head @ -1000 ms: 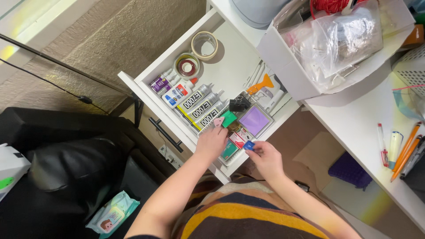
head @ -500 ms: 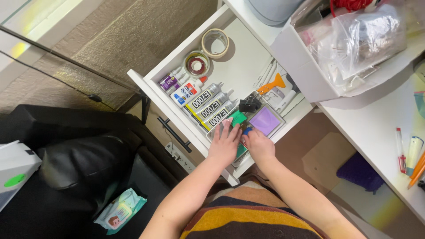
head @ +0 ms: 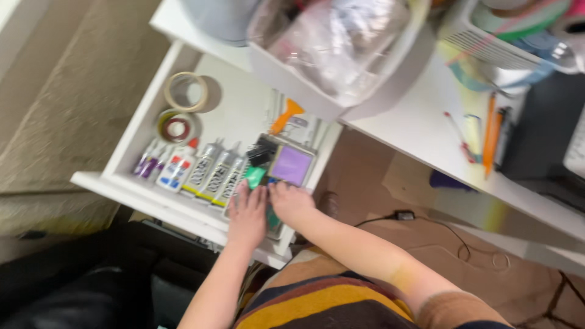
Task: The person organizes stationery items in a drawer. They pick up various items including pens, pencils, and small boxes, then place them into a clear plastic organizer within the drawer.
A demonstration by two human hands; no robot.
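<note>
Both of my hands rest in the front right corner of an open white drawer [head: 146, 116]. My left hand [head: 248, 214] lies flat, palm down, on small flat packets, with a green packet [head: 255, 176] showing just past its fingertips. My right hand [head: 291, 202] sits right beside it, fingers curled over the same small items, just below a clear case with a purple insert [head: 291, 166]. A black clip-like object [head: 262, 152] lies next to that case. What my fingers cover is hidden, and the picture is blurred.
In the drawer lie several glue tubes [head: 210, 170], a white glue bottle [head: 177, 169], two tape rolls [head: 184, 91], and an orange-handled tool [head: 285, 116]. A white bin [head: 341, 55] with a plastic bag stands on the white desk [head: 439, 146]; pens [head: 490, 134] lie there. A black chair [head: 73, 286] is at lower left.
My right hand has moved left to join my left hand on the small packets. The camera swung right and closer, so the drawer now sits left of centre.
</note>
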